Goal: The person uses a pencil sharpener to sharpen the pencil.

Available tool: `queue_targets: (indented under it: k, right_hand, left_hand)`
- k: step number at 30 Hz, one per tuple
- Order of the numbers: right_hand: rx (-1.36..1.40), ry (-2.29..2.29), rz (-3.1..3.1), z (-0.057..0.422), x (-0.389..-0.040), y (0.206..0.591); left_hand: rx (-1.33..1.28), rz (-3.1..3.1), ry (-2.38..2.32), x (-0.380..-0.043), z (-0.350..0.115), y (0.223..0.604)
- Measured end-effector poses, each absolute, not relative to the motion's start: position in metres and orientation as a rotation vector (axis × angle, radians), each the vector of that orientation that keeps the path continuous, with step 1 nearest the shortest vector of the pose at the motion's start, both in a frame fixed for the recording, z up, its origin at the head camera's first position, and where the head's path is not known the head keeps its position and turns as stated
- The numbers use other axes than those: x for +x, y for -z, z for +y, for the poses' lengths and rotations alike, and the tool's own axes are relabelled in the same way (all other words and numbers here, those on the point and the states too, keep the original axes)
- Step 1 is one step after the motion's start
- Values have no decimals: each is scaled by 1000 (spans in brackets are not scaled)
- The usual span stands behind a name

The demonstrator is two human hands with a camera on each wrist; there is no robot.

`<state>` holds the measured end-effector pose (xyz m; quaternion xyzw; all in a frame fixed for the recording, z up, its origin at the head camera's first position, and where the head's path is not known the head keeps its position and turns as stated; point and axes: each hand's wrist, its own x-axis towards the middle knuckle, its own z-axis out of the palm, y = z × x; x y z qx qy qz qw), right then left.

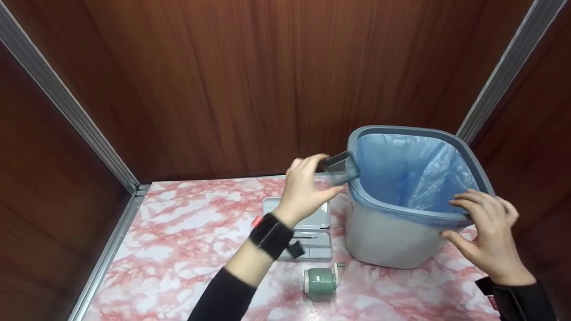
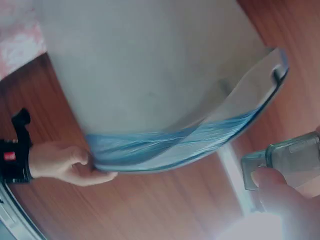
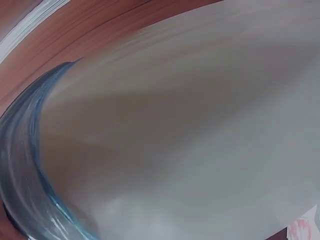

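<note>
My left hand [image 1: 305, 189] pinches a see-through grey box [image 1: 342, 168], likely the sharpener's shavings drawer, between thumb and fingers. It is tilted at the left rim of the trash bin [image 1: 388, 243]. In the left wrist view the thumb presses on the clear drawer [image 2: 292, 155]. My right hand [image 1: 488, 234] grips the bin's near right rim, fingers over the inside and thumb outside. A blue bag [image 1: 401, 169] lines the bin. The right wrist view shows mostly the bin's pale wall [image 3: 190, 130], with that hand out of sight.
A green crank pencil sharpener [image 1: 321, 281] stands on the pink marbled table [image 1: 187, 240], in front of the bin. Behind it lies an opened grey pencil case [image 1: 319, 252] with a thin pencil inside, partly hidden by the left forearm. Brown wood panels [image 1: 250, 89] enclose the table.
</note>
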<state>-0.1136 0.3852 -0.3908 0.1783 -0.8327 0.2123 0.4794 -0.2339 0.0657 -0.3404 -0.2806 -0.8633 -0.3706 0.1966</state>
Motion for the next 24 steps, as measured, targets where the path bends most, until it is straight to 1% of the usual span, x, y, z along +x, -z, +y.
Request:
queue_targets:
  k: [2, 6, 8, 10, 13, 17, 20, 24]
  right_hand:
    - [427, -582, -1883, 371, -112, 392]
    - [491, -673, -1504, 324, -110, 398]
    - [572, -670, -1431, 299, -108, 408]
    - [667, -664, -1450, 278, -107, 427]
    - [792, -624, -1665, 253, -107, 465]
    - [811, -518, -2170, 228, -107, 514]
    - [730, -455, -2525, 212, -109, 534]
    - [625, -460, -2762, 200, -118, 546]
  left_hand:
    - [-770, -2411, 1130, -227, 43, 357]
    - [-720, -2497, 1168, -207, -2, 403]
    - [-690, -2590, 1174, -196, -20, 430]
    - [-663, -2682, 1178, -186, -35, 459]
    - [-622, -2808, 1191, -172, -51, 497]
    - [-604, -2927, 1074, -159, -59, 534]
    - [-602, -3001, 981, -153, -57, 548]
    - [-602, -3064, 925, -150, -48, 556]
